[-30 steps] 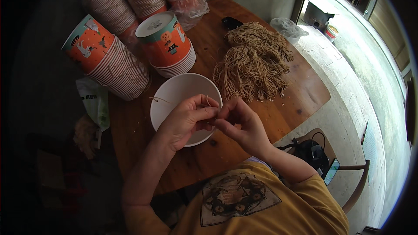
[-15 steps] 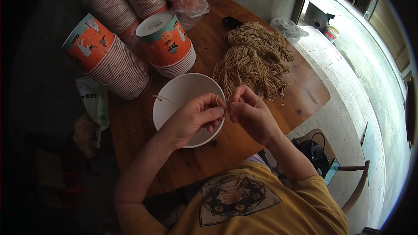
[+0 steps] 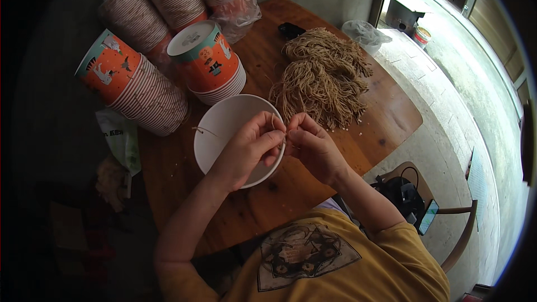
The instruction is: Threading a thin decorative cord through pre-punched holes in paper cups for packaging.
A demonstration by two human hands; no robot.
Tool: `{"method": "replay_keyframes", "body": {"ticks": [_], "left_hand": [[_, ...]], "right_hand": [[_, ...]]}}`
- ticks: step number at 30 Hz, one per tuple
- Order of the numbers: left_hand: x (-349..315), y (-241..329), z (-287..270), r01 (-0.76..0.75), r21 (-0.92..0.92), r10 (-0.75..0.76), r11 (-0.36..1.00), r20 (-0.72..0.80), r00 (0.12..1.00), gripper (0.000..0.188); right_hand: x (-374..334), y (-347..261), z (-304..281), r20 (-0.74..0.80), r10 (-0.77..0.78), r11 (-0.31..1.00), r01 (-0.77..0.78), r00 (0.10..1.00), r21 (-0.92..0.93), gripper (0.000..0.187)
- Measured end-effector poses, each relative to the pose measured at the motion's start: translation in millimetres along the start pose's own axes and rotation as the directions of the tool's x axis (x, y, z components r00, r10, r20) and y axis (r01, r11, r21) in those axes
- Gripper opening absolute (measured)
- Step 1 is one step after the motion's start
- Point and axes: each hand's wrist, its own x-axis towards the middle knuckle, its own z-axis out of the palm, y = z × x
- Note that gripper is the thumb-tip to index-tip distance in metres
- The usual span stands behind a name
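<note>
A white paper bucket (image 3: 215,128), open end up, stands under my hands near the middle of the table. A short piece of tan twine (image 3: 205,131) pokes through its left wall. Over the right rim my left hand (image 3: 253,146) pinches the twine, a thin loop of which shows above the fingertips. My right hand (image 3: 314,144) is closed at the same spot, its fingertips meeting the left ones on the twine. The exact lie of the strand between the fingers is hidden. Just beyond my hands rests a big heap of loose tan twine strands (image 3: 330,78).
Orange-and-teal bucket stacks stand at the left (image 3: 148,92) and behind the white bucket (image 3: 207,64). Several plastic-wrapped stacks (image 3: 173,0) lean at the back. A clear plastic bag (image 3: 366,34) sits at the wooden table's (image 3: 386,117) far right edge. A chair (image 3: 461,240) holds a black bag and phone.
My right hand has moved left, bringing its fingertips against those of my left hand. The whole view has shifted slightly.
</note>
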Motion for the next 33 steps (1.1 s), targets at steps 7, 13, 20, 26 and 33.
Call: {"method": "replay_keyframes", "body": {"ticks": [7,13,20,26,33], "left_hand": [[0,5,6,0.061,0.199,-0.029,0.978,-0.161,0.987,0.005],[1,8,-2,0.187,-0.117,-0.197,0.975,-0.080,0.977,0.011],[-1,12,-4,0.235,-0.114,-0.240,0.965,-0.033,0.970,0.013],[-5,15,6,0.232,-0.149,-0.240,0.961,-0.044,0.970,0.010],[-5,3,6,0.081,0.014,-0.077,0.997,-0.157,0.984,0.011]], "right_hand": [[-5,2,5,-0.049,-0.252,0.918,0.223,0.967,-0.327,0.014],[-21,6,24,0.122,-0.506,0.506,0.408,0.854,-0.760,0.017],[-21,0,28,0.262,-0.453,0.258,0.407,0.852,-0.876,0.019],[-17,-10,23,0.517,-0.420,-0.037,0.555,0.746,-0.831,0.019],[-13,-42,19,0.527,-0.476,-0.101,0.552,0.704,-0.828,0.025]]}}
